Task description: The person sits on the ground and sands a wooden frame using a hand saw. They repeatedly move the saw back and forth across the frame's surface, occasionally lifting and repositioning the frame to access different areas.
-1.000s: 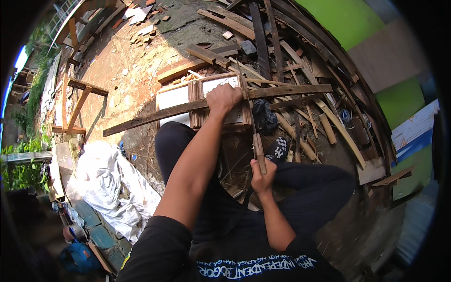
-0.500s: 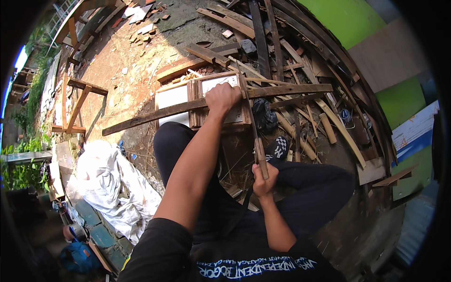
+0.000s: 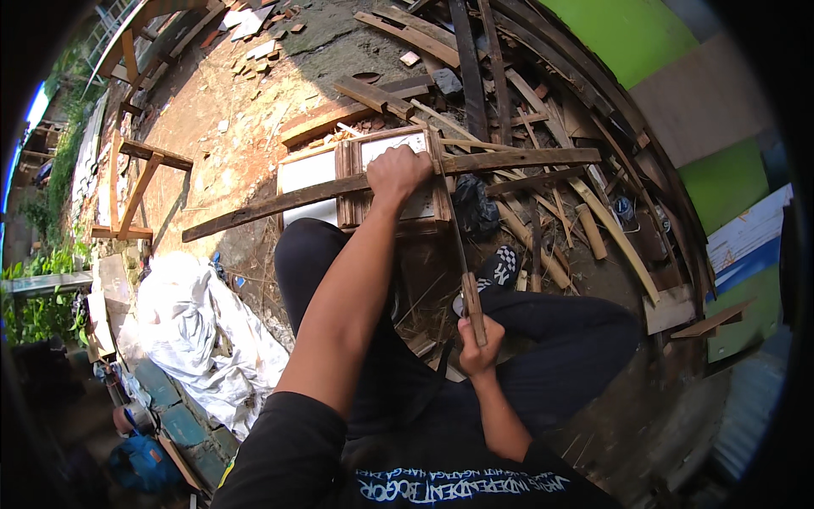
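Note:
A long, weathered wooden batten [image 3: 280,206] lies across a brown wooden frame with white panels [image 3: 310,179]. My left hand [image 3: 398,176] is closed over the batten and presses down on it near its middle. My right hand [image 3: 481,348] grips the wooden handle of a handsaw [image 3: 473,307], close to my body. Its narrow blade runs away from me and meets the batten just right of my left fist. How deep the blade sits in the wood cannot be made out.
Scrap timber [image 3: 543,110] is heaped to the right and far side. A black plastic bag [image 3: 477,210] lies beside the frame. White sheeting [image 3: 199,331] is crumpled at my left, with a small wooden trestle [image 3: 140,191] beyond. My shoe [image 3: 502,267] is near the saw.
The handsaw and my right hand have drawn back toward my body. My left hand stays on the batten, which has hardly shifted.

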{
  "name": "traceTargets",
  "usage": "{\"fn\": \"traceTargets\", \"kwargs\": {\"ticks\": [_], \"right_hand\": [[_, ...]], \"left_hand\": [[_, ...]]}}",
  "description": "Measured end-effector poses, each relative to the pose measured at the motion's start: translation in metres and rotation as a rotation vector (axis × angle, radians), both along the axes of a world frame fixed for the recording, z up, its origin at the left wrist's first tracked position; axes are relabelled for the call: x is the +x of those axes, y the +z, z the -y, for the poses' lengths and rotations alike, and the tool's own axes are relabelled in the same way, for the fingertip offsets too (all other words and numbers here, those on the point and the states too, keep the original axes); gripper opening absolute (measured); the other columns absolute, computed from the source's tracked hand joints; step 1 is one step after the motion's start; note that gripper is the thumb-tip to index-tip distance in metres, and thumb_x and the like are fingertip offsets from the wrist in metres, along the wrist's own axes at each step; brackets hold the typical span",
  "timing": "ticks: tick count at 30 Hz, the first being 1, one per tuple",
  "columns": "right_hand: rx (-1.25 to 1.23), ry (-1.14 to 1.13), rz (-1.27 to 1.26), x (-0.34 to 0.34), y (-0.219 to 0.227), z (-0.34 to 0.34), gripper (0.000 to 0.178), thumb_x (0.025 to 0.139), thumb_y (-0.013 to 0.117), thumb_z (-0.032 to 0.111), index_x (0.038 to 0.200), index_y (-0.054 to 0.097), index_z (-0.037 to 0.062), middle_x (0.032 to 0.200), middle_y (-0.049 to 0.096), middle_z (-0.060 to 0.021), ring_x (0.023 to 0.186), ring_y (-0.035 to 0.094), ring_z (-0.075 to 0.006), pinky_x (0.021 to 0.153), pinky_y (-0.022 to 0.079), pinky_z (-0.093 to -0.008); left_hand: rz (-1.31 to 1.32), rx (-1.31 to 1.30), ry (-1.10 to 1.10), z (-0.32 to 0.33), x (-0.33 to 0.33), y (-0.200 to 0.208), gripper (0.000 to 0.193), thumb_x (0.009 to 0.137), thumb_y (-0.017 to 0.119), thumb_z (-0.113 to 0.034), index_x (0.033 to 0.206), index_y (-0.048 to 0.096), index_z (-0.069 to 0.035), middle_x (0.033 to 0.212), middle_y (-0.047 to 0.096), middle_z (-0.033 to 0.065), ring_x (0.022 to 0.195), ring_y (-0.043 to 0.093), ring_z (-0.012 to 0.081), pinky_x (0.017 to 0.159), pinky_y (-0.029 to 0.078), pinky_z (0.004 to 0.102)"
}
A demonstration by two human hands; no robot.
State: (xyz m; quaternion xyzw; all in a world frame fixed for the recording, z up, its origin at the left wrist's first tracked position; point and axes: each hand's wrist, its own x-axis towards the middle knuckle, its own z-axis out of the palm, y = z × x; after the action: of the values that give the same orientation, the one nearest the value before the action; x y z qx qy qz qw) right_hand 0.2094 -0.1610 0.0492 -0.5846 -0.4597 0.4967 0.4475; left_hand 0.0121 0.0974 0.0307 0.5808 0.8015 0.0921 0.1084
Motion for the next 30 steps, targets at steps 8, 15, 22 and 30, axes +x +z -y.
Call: {"fn": "traceTargets", "kwargs": {"ticks": [8, 15, 22, 30], "right_hand": [[0.072, -0.057, 0.024, -0.016, -0.017, -0.023, 0.029, 0.087, 0.060, 0.012, 0.063, 0.047, 0.0006, 0.052, 0.042, -0.0005, 0.049, 0.040, -0.0093, 0.047, 0.029, -0.0305], [0.008, -0.016, -0.026, -0.004, -0.001, -0.005, 0.024, 0.086, 0.058, 0.008, 0.065, 0.050, 0.0005, 0.054, 0.045, 0.0006, 0.049, 0.040, -0.0079, 0.047, 0.030, -0.0290], [0.082, -0.034, 0.036, -0.003, -0.023, -0.009, 0.028, 0.084, 0.062, 0.010, 0.062, 0.048, 0.0005, 0.051, 0.046, -0.0075, 0.046, 0.046, -0.0180, 0.047, 0.033, -0.0347], [0.050, 0.024, 0.077, 0.008, -0.004, 0.023, 0.021, 0.083, 0.060, 0.009, 0.066, 0.054, -0.0011, 0.052, 0.047, -0.0043, 0.048, 0.045, -0.0120, 0.048, 0.034, -0.0316]], "left_hand": [[-0.021, 0.079, -0.068, 0.006, 0.012, -0.008, 0.044, 0.082, 0.052, -0.039, 0.079, 0.075, -0.001, 0.080, 0.071, 0.0258, 0.074, 0.072, 0.0399, 0.067, 0.056, 0.0483], [-0.063, 0.077, -0.024, 0.005, 0.000, -0.009, 0.043, 0.081, 0.053, -0.039, 0.076, 0.075, -0.003, 0.075, 0.071, 0.0221, 0.068, 0.071, 0.0382, 0.065, 0.056, 0.0478], [0.041, -0.040, -0.089, 0.002, 0.012, 0.006, 0.048, 0.085, 0.049, -0.041, 0.085, 0.074, 0.001, 0.088, 0.070, 0.0276, 0.079, 0.070, 0.0439, 0.074, 0.056, 0.0504], [0.054, -0.051, -0.002, -0.004, -0.003, 0.003, 0.049, 0.084, 0.050, -0.041, 0.088, 0.074, 0.001, 0.089, 0.070, 0.0285, 0.083, 0.070, 0.0435, 0.076, 0.055, 0.0509]]}}
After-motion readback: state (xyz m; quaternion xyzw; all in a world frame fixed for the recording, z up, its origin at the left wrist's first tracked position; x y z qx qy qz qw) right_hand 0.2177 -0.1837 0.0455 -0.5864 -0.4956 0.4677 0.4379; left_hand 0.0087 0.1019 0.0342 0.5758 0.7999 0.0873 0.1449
